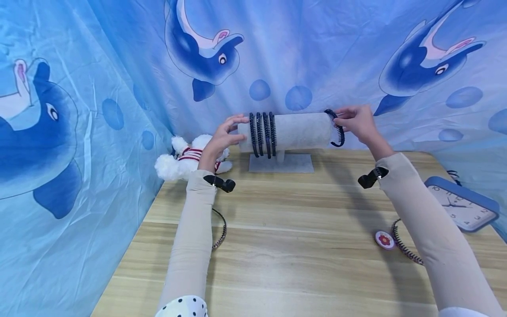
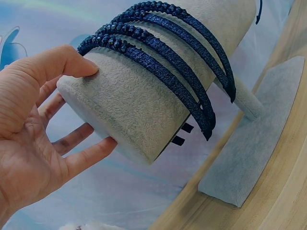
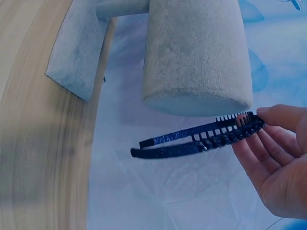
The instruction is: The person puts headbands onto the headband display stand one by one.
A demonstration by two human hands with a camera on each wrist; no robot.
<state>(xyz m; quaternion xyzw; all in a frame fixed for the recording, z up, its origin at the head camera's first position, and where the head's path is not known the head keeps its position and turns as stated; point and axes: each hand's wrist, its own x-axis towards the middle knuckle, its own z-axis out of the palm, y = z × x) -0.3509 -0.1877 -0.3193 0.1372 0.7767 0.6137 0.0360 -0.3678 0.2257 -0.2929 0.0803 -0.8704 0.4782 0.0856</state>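
Observation:
A grey fabric-covered headband stand (image 1: 303, 130), a horizontal roll on a post, stands at the back of the table. Several dark blue headbands (image 2: 177, 86) with beaded tops hang around its left part. My left hand (image 1: 223, 138) grips the left end of the roll, thumb on the upper side and fingertips at the end face and lower edge. Just off the other end, my right hand (image 1: 358, 125) pinches a dark toothed headband (image 3: 168, 152) between thumb and fingers. In the right wrist view this headband's two tips point away from the hand, below the roll's end.
A white plush toy (image 1: 186, 163) lies behind my left forearm. Partly hidden by that sleeve is another headband (image 1: 225, 229). To the right are a round flower badge (image 1: 384, 240), a toothed headband (image 1: 405, 250) and a blue-framed clock (image 1: 463, 202). A dolphin-print curtain (image 1: 317, 53) surrounds the table.

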